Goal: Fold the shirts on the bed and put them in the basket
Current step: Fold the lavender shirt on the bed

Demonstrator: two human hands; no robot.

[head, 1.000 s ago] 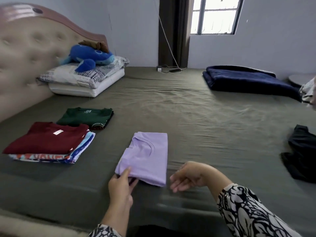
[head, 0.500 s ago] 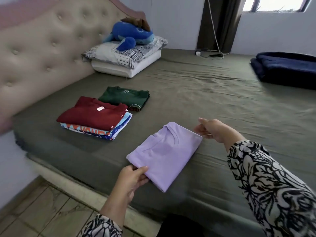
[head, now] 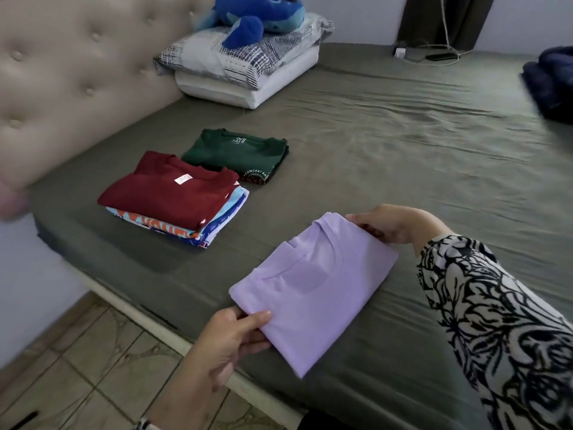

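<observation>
A folded lilac shirt (head: 313,290) lies near the bed's front edge. My left hand (head: 229,339) pinches its near left corner, thumb on top. My right hand (head: 393,223) grips its far right edge, fingers curled under the fabric. To the left, a folded maroon shirt (head: 167,187) tops a stack of folded patterned blue and orange shirts (head: 198,231). Behind that stack lies a folded dark green shirt (head: 235,153). No basket is in view.
The olive bed sheet (head: 403,144) stretches back to pillows (head: 248,66) bearing a blue plush toy (head: 254,17). A tufted beige headboard (head: 77,72) stands at left. A navy blanket (head: 552,85) lies far right. Tiled floor (head: 86,367) shows below the bed's edge.
The lilac shirt has turned and shifted leftward toward the stacks. My right hand moved from beside it to gripping its far edge. The view swung left and down.
</observation>
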